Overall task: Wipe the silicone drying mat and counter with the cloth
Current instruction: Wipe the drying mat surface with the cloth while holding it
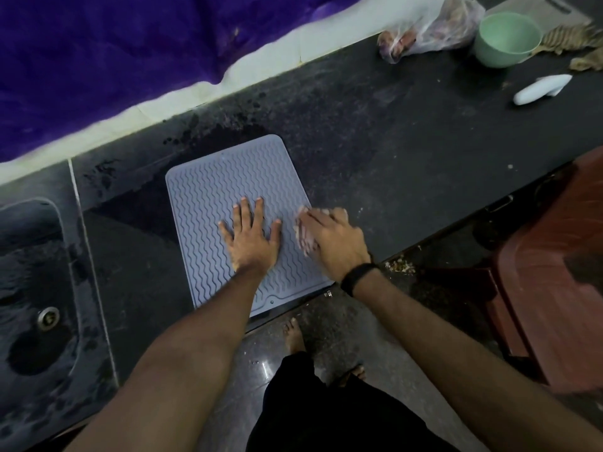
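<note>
Pressing my left hand [253, 238] flat, fingers spread, mid-frame on the mat [228, 190], my right grip [332, 243] bunches the cloth [305, 236] beneath it at the mat's right edge on the desk [408, 141].

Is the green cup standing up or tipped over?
Standing up. The green cup sits on the counter with its round opening facing upward.

A grey silicone drying mat [228, 203] lies on the dark counter [408, 151], its near edge at the counter's front. The left hand [251, 238] presses flat on the mat with fingers spread, while the right hand [336, 244], a black band on its wrist, covers a pale cloth [305, 236] at the mat's right edge. A sink [36, 288] sits at the left, and a green cup [505, 39], a plastic bag [430, 27] and a white object [541, 89] lie far right.
</note>
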A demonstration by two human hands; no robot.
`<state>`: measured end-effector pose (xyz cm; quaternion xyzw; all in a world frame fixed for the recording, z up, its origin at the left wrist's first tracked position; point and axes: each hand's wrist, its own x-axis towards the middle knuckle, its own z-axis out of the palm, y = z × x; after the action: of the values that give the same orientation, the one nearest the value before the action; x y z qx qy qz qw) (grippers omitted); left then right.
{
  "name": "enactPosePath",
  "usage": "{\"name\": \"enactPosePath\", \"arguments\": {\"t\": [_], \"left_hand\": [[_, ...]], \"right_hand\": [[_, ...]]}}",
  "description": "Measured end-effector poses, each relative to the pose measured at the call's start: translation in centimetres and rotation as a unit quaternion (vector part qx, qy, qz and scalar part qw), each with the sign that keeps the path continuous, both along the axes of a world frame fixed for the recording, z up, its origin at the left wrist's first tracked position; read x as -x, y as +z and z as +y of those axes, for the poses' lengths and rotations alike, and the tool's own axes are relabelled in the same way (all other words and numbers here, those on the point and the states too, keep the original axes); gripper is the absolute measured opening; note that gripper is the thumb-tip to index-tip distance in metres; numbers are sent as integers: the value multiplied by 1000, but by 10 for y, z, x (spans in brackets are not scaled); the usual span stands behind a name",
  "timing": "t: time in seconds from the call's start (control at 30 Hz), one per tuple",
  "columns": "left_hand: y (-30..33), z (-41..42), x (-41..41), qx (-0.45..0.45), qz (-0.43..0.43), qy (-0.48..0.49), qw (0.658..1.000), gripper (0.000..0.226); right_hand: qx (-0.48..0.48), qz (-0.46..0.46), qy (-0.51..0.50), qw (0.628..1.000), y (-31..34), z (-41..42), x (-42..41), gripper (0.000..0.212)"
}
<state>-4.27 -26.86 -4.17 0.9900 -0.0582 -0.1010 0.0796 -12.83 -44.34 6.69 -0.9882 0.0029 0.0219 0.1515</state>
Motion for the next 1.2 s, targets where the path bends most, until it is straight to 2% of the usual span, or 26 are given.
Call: {"name": "enactPosePath", "arguments": {"t": [0.13,0.3,0.5,0.6,0.7,0.87,1.07,1.2], "left_hand": [[1,0,-1,0,-1,-1,1000,76],[1,0,-1,6,2,1,1000,74],[2,-1,0,15,0,0,1000,73],[0,-1,1,17,-2,-2,1000,73],[-1,1,0,18,-11,-5,1000,73],[-2,1,0,10,-16,-8,1000,74],[6,-1,-2,35,-14,-12,999,75],[14,-3,-28,44,-24,-7,999,74]], "right_hand": [[34,74,15,997,-19,12,-42,51],[17,95,12,995,-43,5,-2,55],[36,136,26,990,-28,-3,37,54],[19,93,1,995,-11,0,14,49],[-5,32,-1,999,-1,10,-31,53],[21,142,-8,990,-21,22,-62,49],[33,118,-36,992,-22,28,-76,42],[14,126,-56,990,-29,32,-69,49]]}}
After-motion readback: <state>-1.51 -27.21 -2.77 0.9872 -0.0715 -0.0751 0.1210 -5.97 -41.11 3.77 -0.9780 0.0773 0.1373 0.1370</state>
